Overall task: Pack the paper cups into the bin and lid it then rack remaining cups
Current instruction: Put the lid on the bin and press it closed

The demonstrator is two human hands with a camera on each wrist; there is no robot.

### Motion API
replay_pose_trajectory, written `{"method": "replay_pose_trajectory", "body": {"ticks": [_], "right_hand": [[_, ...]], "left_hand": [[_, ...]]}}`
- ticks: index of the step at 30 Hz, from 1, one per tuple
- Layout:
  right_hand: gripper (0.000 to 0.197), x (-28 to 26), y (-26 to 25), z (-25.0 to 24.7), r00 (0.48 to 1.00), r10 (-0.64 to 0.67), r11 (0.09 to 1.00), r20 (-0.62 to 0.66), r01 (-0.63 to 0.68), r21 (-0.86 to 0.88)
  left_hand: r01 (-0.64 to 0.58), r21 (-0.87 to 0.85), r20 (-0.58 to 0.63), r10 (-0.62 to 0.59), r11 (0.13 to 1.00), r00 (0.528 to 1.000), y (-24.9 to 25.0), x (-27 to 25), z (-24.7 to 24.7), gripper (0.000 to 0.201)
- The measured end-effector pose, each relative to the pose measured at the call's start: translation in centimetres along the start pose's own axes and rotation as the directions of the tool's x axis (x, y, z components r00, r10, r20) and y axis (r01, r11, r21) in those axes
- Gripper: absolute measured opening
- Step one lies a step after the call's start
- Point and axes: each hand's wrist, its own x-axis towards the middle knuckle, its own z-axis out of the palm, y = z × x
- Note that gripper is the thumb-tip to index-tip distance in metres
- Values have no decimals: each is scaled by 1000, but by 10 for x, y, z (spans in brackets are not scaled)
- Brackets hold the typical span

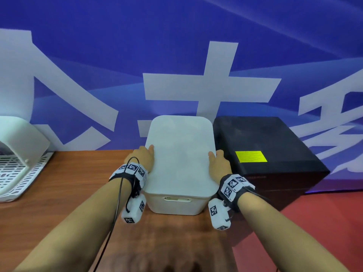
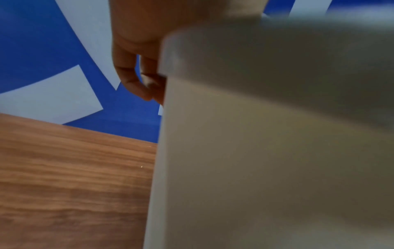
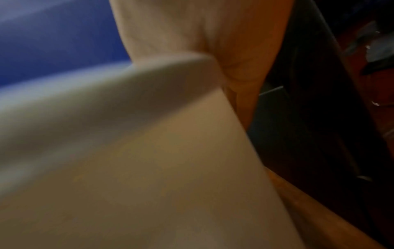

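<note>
Lidded white bin [image 1: 177, 205] at surface [image 1: 64, 193] far edge; left hand [image 1: 142, 159] and right hand [image 1: 219, 164] gripping lid [image 1: 179, 154] sides, fingers [image 2: 127, 79] curled under rim.

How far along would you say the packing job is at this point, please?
Done, by the look of it: the white lid sits on the white bin, hiding whatever is inside. In hand: the left hand and right hand each grip a long edge of the lid, thumbs on top. Left: racking any spare cups on the white dish rack; no loose cups are in view.
</note>
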Motion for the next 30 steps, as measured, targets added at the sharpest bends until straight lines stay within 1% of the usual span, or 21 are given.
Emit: {"method": "replay_pose_trajectory", "body": {"ticks": [1, 3, 5, 7, 10, 12, 15, 17, 18, 20, 21, 23, 26, 27, 28, 30], "right_hand": [[35, -2, -1, 3, 1000, -22, 998, -16, 22, -53], [35, -2, -2, 7, 998, -42, 998, -50, 39, -57], [32, 1, -1, 8, 997, -51, 997, -65, 47, -60], [31, 7, 3, 12, 996, -38, 997, -78, 33, -70], [32, 9, 8, 15, 997, -51, 986, -59, 41, -161], [35, 5, 8, 12, 996, -68, 981, -57, 56, -185], [33, 2, 6, 9, 990, -118, 972, -74, 99, -215], [33, 2, 5, 11, 991, -112, 973, -68, 95, -212], [34, 3, 4, 12, 993, -87, 977, -82, 69, -203], [38, 3, 2, 13, 993, -40, 989, -111, 24, -144], [41, 4, 2, 15, 993, -39, 991, -115, 24, -133], [47, 3, 3, 14, 995, -67, 981, -71, 52, -189], [49, 1, 4, 10, 996, -81, 962, -23, 72, -263], [49, 1, 5, 8, 996, -91, 954, -11, 84, -289], [48, 1, 4, 7, 996, -89, 947, 2, 86, -311], [46, 0, 5, 5, 994, -108, 934, 30, 112, -340]], "left_hand": [[7, -35, -8, -8, 999, 1000, -1, 1, 3, 52], [26, -121, -38, -30, 992, 999, -4, 3, 7, 56], [16, -172, -69, -28, 985, 997, -6, 7, 11, 57], [14, -201, -75, -30, 979, 997, -7, 10, 13, 58], [-7, -248, -117, -23, 969, 993, -11, 16, 19, 59], [-22, -289, -152, -23, 957, 988, -13, 20, 25, 60], [-37, -328, -170, -21, 944, 985, -12, 23, 29, 60], [-44, -329, -171, -13, 943, 985, -11, 25, 30, 61], [-45, -318, -159, -6, 947, 987, -12, 24, 28, 60], [-83, -233, -151, 48, 969, 987, -12, 20, 25, 48], [-104, -217, -147, 72, 971, 986, -12, 17, 24, 41], [-104, -200, -150, 74, 974, 986, -13, 10, 22, 37], [-99, -242, -188, 53, 965, 981, -17, 3, 22, 42], [-122, -255, -201, 71, 959, 977, -19, 2, 21, 43], [-157, -252, -194, 109, 955, 975, -22, 1, 21, 49], [-224, -199, -157, 195, 954, 968, -30, -4, 19, 59]]}}
